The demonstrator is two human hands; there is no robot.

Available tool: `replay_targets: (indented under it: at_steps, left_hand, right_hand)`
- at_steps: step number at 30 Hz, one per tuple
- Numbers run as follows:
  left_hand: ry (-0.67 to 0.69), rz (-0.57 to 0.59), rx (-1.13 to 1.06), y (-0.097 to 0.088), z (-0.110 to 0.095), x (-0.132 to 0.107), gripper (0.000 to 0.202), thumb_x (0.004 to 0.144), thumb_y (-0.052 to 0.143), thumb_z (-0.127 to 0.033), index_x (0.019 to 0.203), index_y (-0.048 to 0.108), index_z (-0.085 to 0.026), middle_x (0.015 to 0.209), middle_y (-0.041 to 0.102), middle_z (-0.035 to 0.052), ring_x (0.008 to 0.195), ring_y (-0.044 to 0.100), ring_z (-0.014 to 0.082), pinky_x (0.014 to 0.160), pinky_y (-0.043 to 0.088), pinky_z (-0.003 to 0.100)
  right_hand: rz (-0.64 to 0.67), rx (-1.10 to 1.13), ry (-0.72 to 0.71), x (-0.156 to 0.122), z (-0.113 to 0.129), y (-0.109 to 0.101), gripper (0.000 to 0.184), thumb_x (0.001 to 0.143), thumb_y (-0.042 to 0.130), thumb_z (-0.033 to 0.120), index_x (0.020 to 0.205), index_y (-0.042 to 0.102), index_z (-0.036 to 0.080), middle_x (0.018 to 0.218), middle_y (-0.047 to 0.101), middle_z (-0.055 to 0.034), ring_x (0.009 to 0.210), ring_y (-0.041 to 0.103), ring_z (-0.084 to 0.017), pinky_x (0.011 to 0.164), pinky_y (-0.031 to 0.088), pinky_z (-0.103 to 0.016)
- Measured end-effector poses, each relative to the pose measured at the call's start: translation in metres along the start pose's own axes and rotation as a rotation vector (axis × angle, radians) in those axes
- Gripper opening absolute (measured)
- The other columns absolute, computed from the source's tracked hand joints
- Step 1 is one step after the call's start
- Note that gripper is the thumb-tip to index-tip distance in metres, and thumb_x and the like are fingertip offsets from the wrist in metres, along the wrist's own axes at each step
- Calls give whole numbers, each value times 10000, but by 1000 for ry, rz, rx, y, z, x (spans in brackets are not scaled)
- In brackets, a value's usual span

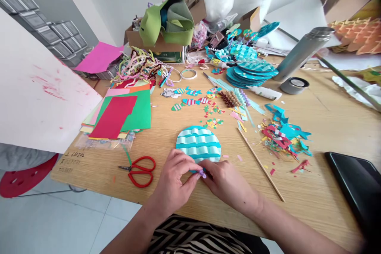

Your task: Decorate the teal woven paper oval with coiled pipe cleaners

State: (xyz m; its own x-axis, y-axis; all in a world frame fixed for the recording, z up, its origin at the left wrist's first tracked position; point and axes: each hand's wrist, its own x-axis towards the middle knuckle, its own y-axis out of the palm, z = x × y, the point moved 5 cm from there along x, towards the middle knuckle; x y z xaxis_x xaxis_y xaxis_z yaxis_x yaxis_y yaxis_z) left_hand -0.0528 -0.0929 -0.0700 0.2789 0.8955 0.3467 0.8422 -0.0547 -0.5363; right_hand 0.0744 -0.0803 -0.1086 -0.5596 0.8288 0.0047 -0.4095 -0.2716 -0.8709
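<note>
A small purple curled piece (202,173) is pinched between the fingertips of my left hand (178,174) and my right hand (222,176); its exact kind is too small to tell. Both hands are closed, their fingertips meeting over the lower edge of a round turquoise paper disc (198,143). Wavy pale-blue paper strips run across the disc in rows. It lies flat on the table, its near edge partly hidden by my hands. Red-handled scissors (141,171) rest to the left of my left hand. On the right lies a thin wooden stick (260,162).
Coloured paper sheets (119,115) are stacked at left. Beyond the disc lie paper fish (193,102) and coiled fuzzy stems (230,99). A pile of turquoise discs (251,74), a glue bottle (264,92), a steel flask (305,53), paper scraps (282,137) and a black tablet-like object (354,190) occupy the right.
</note>
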Motion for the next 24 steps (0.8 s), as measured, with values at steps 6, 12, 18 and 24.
replay_targets:
  at_steps: [6,12,18,24]
  left_hand:
    - [0,28,-11,-1,1,-1,122,767,599,-83,819,649,-181,804,629,44,865,509,180,789,449,333]
    - [-10,46,-24,-1,3,-3,125,772,593,-86,834,639,-185,811,622,42,876,505,179,793,448,331]
    - [-13,55,-29,-1,6,-3,137,777,585,-84,850,634,-189,826,622,42,882,507,180,806,446,339]
    - [-8,45,-25,0,3,-1,188,771,611,-114,940,630,-195,883,634,46,893,511,182,820,445,343]
  right_hand:
    - [4,-56,-13,0,2,3,149,859,467,147,781,593,153,650,659,-40,561,580,-146,513,273,-249]
    - [5,-94,-42,0,3,6,151,860,457,140,785,587,154,617,648,-36,516,552,-146,495,230,-268]
    - [6,-98,8,3,3,2,132,821,494,122,747,596,162,606,646,-37,520,551,-148,494,223,-272]
    - [-8,-28,78,2,0,1,168,853,486,182,745,614,170,605,661,-36,517,578,-148,489,252,-254]
